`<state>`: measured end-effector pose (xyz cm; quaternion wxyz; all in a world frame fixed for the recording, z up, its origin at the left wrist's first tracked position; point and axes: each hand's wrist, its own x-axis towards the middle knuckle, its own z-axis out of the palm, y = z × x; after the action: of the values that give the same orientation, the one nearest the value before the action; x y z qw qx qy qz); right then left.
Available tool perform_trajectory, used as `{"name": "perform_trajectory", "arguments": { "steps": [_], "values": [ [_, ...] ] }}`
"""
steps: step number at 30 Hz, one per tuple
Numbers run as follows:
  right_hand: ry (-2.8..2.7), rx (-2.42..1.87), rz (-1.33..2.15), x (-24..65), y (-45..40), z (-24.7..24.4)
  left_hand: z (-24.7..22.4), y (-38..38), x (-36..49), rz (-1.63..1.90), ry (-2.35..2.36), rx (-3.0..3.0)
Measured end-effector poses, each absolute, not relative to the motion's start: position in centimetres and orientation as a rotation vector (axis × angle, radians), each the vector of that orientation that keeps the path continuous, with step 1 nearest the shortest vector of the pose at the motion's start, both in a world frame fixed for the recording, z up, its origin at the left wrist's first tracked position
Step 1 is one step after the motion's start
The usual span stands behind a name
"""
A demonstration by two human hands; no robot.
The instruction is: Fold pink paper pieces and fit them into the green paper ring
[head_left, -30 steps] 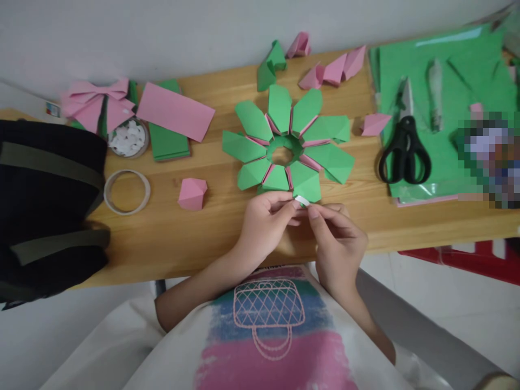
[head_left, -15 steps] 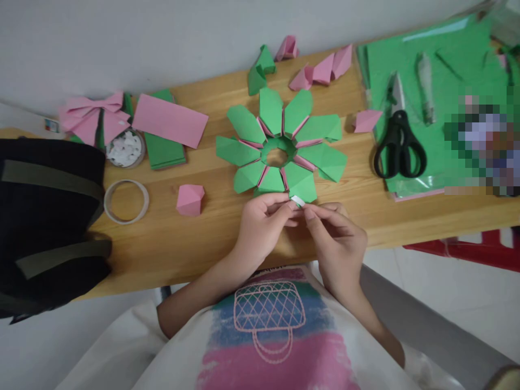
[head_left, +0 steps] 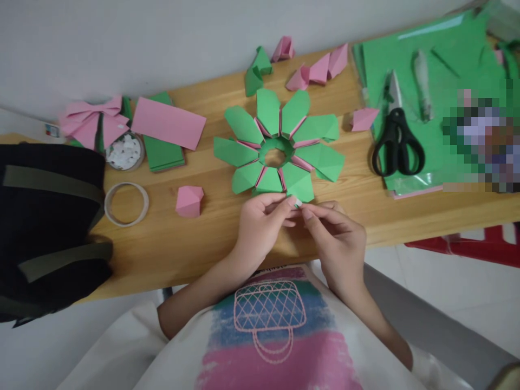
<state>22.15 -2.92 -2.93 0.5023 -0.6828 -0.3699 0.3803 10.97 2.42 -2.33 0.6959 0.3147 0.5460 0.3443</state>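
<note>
White strip (head_left: 299, 203) shows less now: left hand (head_left: 260, 223) pinches it under thumb; right hand (head_left: 340, 238) fingertips bunched beside, hold unclear. Probably being pressed onto paper flower (head_left: 299, 181).

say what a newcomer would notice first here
Probably the green and pink paper flower, open at its centre, in the middle of the wooden table. Then perhaps the black scissors, partly across the green sheets at right, and the dark bag at left.

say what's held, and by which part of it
A small white strip at the near edge of the paper flower, seemingly pinched at opposite ends by the left hand and right hand; whether either grips the paper flower is hidden.
</note>
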Motion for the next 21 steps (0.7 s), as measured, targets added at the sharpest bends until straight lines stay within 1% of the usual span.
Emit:
{"name": "perform_trajectory", "arguments": {
  "steps": [4,8,11,17,21],
  "values": [
    [-0.977,-1.672,0.924,22.5,-2.9,-2.6,-2.7,2.3,10.9,0.77,1.244,0.712],
    [-1.144,-1.772,0.836,22.9,-3.2,-2.2,-3.0,2.0,10.9,0.759,1.243,0.741],
    [-1.249,-1.88,0.743,23.1,-3.3,-1.6,-3.1,1.6,10.9,0.73,1.218,0.753],
    [-1.456,-2.095,0.449,23.3,-3.7,-0.9,-3.0,0.7,11.3,0.652,1.204,0.788],
    [-1.536,-2.193,0.385,24.0,-4.1,-0.9,-2.8,0.6,11.1,0.596,1.204,0.826]
  ]
}}
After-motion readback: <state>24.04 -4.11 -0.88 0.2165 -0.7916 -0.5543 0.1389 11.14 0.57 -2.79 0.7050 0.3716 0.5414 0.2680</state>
